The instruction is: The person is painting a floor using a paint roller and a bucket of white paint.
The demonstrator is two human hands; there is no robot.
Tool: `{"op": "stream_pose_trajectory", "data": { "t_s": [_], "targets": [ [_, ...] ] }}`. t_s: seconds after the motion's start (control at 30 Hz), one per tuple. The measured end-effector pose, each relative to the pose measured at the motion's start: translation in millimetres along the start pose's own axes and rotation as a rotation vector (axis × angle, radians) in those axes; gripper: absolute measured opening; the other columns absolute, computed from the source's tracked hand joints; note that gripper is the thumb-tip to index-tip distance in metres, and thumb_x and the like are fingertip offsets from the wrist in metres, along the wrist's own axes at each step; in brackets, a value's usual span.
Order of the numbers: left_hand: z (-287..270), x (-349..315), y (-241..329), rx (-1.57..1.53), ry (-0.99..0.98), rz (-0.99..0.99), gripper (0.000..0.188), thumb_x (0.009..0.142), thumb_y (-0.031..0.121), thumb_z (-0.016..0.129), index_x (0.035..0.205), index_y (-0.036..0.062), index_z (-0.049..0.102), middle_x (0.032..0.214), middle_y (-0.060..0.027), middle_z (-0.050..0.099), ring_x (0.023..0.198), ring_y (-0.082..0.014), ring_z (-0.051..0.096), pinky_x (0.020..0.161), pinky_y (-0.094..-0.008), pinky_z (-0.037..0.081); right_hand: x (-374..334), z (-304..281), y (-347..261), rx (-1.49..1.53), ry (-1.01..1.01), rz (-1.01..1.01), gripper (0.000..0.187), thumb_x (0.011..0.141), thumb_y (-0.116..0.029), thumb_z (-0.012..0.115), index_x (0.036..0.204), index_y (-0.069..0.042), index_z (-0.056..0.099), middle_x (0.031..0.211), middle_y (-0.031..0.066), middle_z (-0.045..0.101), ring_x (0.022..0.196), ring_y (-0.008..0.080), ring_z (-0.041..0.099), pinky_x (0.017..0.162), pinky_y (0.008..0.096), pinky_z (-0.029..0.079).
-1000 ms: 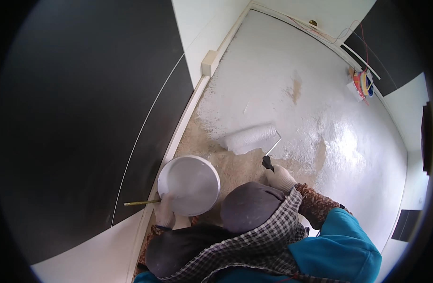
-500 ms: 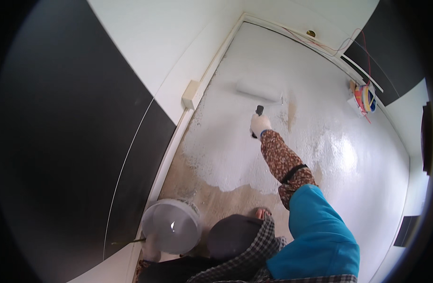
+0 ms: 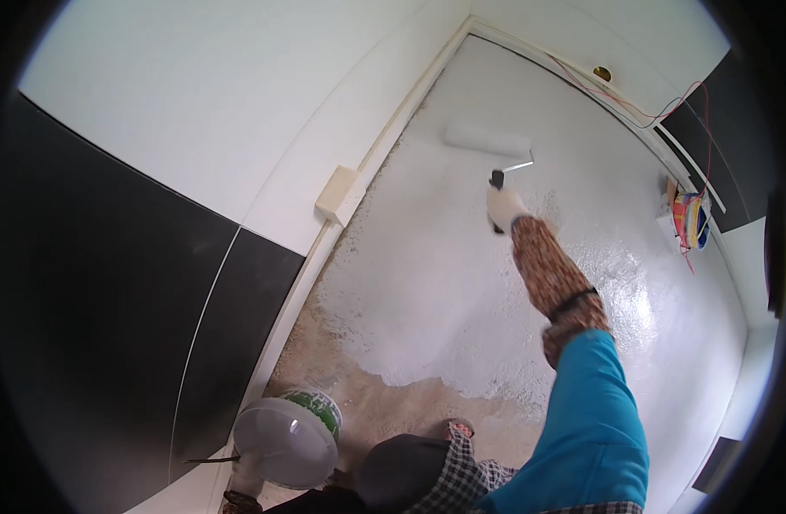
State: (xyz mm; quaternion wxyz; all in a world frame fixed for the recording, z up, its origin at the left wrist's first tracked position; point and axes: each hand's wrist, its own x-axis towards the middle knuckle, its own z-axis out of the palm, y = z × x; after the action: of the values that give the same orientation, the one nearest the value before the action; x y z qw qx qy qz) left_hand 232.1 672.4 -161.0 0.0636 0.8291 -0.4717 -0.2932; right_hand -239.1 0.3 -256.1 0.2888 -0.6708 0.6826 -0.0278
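Observation:
My right hand (image 3: 505,206), in a white glove, grips the black handle (image 3: 497,179) of a paint roller. Its long pale sleeve (image 3: 487,140) lies against the floor, which has a wet light-grey coating (image 3: 410,283). At the lower left, my left hand (image 3: 250,469), also gloved and partly blurred, is closed at the rim of a bucket (image 3: 286,444). That bucket leans toward me, showing a green and white label on its far side and pale grey inside. A thin dark stick (image 3: 211,461) pokes out beside this hand; whether the hand holds it is unclear.
Bare brownish floor (image 3: 393,403) surrounds my foot (image 3: 461,428). A cream box (image 3: 340,195) juts from the left wall's base. Loose red wires (image 3: 620,104) hang along the far wall above a colourful bag (image 3: 691,221) on the right. Dark panels (image 3: 93,291) cover the lower left wall.
The roller has moved a little farther away, and a brownish patch beside it looks more covered. The bucket has tilted, bringing its green label into sight. My view has shifted slightly.

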Motion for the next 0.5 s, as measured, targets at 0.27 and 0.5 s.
{"op": "stream_pose_trajectory", "data": {
  "t_s": [0.27, 0.5],
  "targets": [
    [-1, 5, 4, -0.291, 0.085, 0.006, 0.042, 0.079, 0.01, 0.072, 0.119, 0.0121, 0.06, 0.112, -0.0192, 0.066, 0.102, -0.0377, 0.065, 0.085, -0.0462, 0.053, -34, -29, 25, 0.043, 0.096, 0.072, 0.048, 0.096, -0.035, 0.041, 0.094, 0.007, 0.065, 0.088, 0.0287, 0.068, 0.089, 0.0443, 0.067, 0.074, 0.0494, 0.054],
    [-25, 9, 11, -0.244, -0.108, -0.149, 0.04, 0.078, 0.002, 0.069, 0.117, 0.0054, 0.058, 0.111, -0.0233, 0.063, 0.108, -0.0409, 0.06, 0.088, -0.0449, 0.051, -18, -53, 100, 0.027, 0.148, 0.06, 0.052, 0.093, -0.038, 0.046, 0.098, 0.009, 0.066, 0.088, 0.0302, 0.067, 0.094, 0.0436, 0.067, 0.079, 0.0494, 0.052]
  ]
}}
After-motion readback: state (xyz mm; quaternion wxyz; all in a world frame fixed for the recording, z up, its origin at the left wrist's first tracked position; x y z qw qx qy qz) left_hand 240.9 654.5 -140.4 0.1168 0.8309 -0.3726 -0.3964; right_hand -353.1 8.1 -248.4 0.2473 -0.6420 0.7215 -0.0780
